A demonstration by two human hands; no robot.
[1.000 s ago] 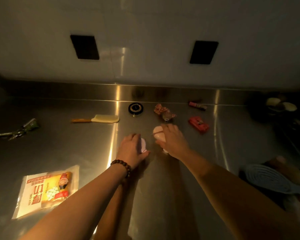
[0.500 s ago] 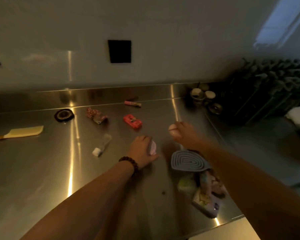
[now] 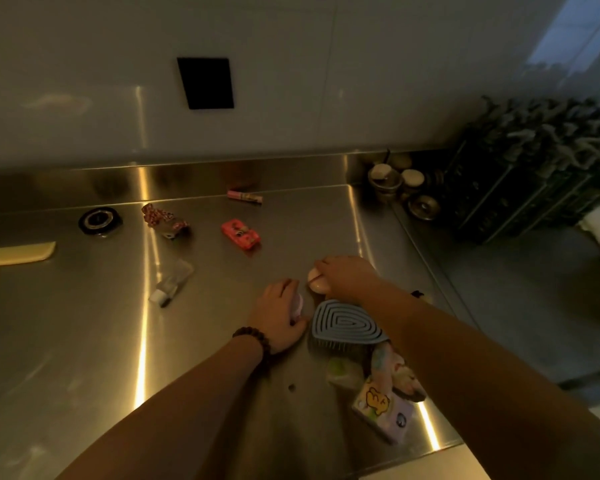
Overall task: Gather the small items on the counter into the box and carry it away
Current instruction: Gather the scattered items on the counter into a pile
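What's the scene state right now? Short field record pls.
surface: steel counter
left hand: grips a small pink item
right hand: holds a pale round item
near hands: blue ridged brush atop a pile of small items
loose on counter: red case, pink tube, clear tube, black ring, yellow spatula
box: not clearly visible
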